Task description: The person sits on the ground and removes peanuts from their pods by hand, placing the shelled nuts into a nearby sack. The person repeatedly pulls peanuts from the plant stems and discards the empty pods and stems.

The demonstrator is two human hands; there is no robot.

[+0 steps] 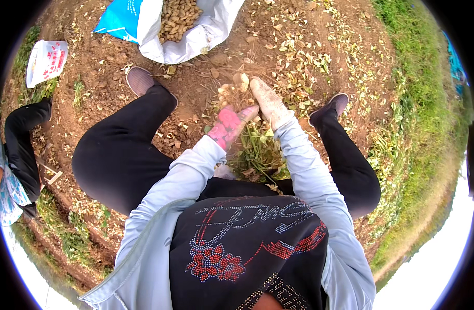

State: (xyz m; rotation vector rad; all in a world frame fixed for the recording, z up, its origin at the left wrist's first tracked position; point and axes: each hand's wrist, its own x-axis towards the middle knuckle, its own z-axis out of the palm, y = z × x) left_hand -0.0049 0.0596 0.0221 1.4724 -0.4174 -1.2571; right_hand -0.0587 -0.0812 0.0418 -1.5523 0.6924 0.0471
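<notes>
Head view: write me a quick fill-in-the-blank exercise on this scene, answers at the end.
1. The glove on the left hand is mainly ____.
2. The open sack holds ____ in their shells.
3. The bucket is white with ____ markings.
4. Green grass runs along the picture's ____ side.

Missing words: pink; peanuts; red; right.

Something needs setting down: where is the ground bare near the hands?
Mostly bare brown soil lies between the white peanut sack, the brown left shoe and the pink-patterned gloved left hand. Another patch separates the sack from the white, red-printed bucket. It's crowded around the pale gloved right hand: green stems nearer the body, dry yellowish leaves farther out.
</notes>
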